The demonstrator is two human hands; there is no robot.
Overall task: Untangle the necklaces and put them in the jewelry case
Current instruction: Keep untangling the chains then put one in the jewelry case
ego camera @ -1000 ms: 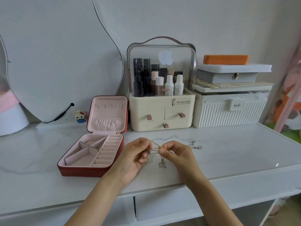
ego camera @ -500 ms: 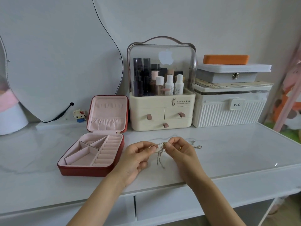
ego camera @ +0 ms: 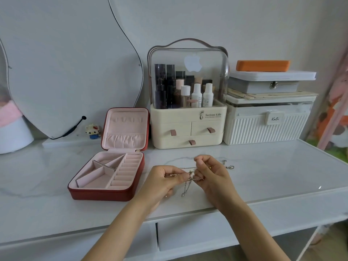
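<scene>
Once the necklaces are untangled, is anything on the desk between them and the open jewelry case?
Nothing visible. The necklaces are pinched between the left hand and right hand; the jewelry case lies open to their left, across bare desk. Its compartments look empty.

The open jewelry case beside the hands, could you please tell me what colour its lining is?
Pale pink lining inside the red jewelry case, seen best in the head view.

Soft even daylight, faint shadows, wide-angle bending at edges
</scene>
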